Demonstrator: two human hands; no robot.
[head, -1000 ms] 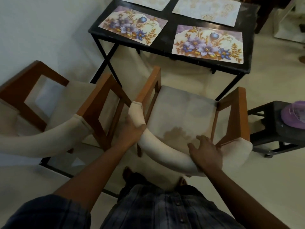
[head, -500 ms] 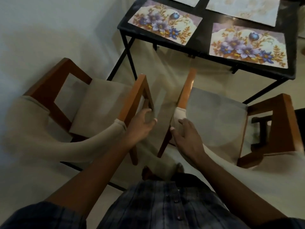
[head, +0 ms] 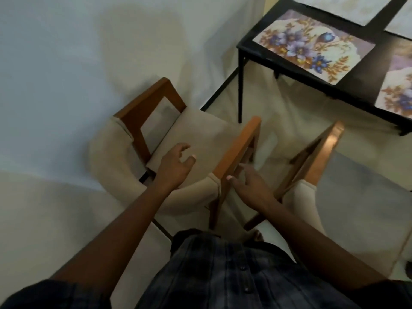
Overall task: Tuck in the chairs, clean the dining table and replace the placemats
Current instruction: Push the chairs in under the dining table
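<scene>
Two wooden armchairs with beige cushions stand before a black dining table [head: 249, 49]. The left chair [head: 200, 132] sits by the wall; the right chair [head: 361, 188] is partly cut off at the frame's right. My left hand [head: 176, 166] hovers over the left chair's seat and curved back, fingers spread, holding nothing. My right hand [head: 249, 186] is open beside that chair's right wooden armrest [head: 238, 148], fingers near it, in the gap between the chairs. A floral placemat [head: 312, 45] lies on the table's near corner, with a second floral placemat [head: 399, 94] to its right.
A white wall [head: 78, 63] runs close along the left chair. Pale placemats [head: 347, 10] lie farther back on the table. The table's thin black leg [head: 240, 90] stands just ahead of the left chair. My feet and checked shirt fill the bottom.
Both hands let go of the right chair's back and moved left to the left chair. The view swung left, so the table now sits at the upper right.
</scene>
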